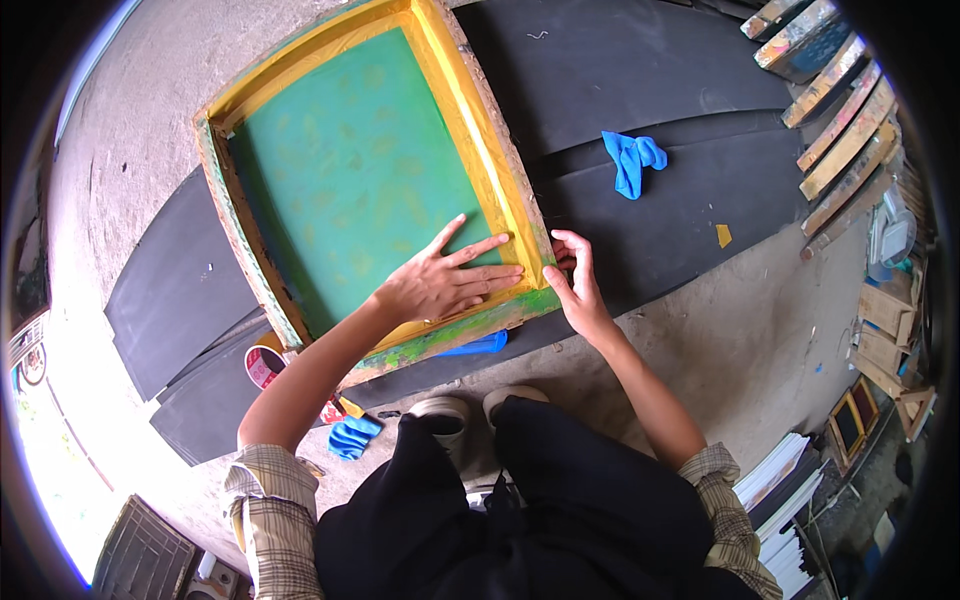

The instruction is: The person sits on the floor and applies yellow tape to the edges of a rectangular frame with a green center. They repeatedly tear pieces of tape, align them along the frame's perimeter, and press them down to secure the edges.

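A large wooden screen printing frame (pixel 345 190) with green mesh lies in front of me, its inner edges lined with yellow tape (pixel 462 110). My left hand (pixel 440 275) rests on the near right corner, fingers spread across the tape and mesh. At the outside of that same corner is my right hand (pixel 577 280), its thumb and fingers apart beside the frame's edge, with nothing visible held in it. Part of a blue object (pixel 475 345) shows under the near edge of the frame; most of it is hidden.
Black sheets (pixel 660 70) lie under and around the frame. A crumpled blue cloth (pixel 632 162) and a yellow tape scrap (pixel 723 235) sit on them at right. A tape roll (pixel 265 366) and another blue cloth (pixel 353 437) are at near left. Several wooden frames (pixel 840 130) line the right side.
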`<action>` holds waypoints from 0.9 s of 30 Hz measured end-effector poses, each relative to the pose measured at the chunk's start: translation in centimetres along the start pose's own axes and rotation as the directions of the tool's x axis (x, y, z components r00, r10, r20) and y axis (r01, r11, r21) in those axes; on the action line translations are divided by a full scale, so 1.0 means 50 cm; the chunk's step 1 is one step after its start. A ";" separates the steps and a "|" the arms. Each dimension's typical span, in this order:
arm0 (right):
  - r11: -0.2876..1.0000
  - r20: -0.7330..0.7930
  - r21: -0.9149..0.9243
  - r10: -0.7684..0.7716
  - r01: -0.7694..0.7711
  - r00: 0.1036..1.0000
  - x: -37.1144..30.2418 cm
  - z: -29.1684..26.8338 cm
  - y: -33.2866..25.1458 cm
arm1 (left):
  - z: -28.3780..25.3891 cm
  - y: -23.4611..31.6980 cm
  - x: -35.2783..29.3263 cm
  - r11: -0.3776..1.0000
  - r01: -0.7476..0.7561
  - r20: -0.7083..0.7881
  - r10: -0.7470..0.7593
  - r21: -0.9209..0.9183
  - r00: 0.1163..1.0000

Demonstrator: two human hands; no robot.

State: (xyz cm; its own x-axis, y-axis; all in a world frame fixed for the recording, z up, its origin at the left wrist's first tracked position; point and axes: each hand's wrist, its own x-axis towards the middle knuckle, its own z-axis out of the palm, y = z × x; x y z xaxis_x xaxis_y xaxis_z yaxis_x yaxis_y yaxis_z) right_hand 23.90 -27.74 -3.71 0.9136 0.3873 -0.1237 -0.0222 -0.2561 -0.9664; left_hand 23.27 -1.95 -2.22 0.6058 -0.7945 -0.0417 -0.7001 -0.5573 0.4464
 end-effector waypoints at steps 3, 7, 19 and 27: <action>1.000 0.025 0.005 -0.024 0.023 0.999 0.006 0.004 0.000 | 0.011 0.000 0.009 1.000 0.020 -0.042 -0.019 0.021 0.999; 1.000 0.034 0.021 0.005 -0.006 0.999 0.005 -0.006 -0.002 | 0.021 0.007 0.007 0.996 0.021 -0.065 -0.015 0.089 0.998; 1.000 0.003 -0.012 -0.003 0.003 1.000 0.008 -0.012 -0.006 | -0.032 0.023 -0.171 0.987 0.161 -0.115 -0.159 0.002 0.980; 0.858 -0.017 -0.413 -0.342 0.305 0.939 0.039 0.042 -0.119 | -0.075 0.132 -0.345 0.637 0.765 -0.389 -0.731 -0.093 0.561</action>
State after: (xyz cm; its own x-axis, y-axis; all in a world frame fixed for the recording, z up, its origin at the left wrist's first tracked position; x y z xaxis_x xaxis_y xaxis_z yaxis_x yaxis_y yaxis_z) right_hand 24.97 -23.60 1.32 0.8730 0.4361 0.2184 0.4271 -0.4671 -0.7742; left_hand 9.61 8.98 4.82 0.9985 0.0550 -0.0022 0.0526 -0.9407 0.3352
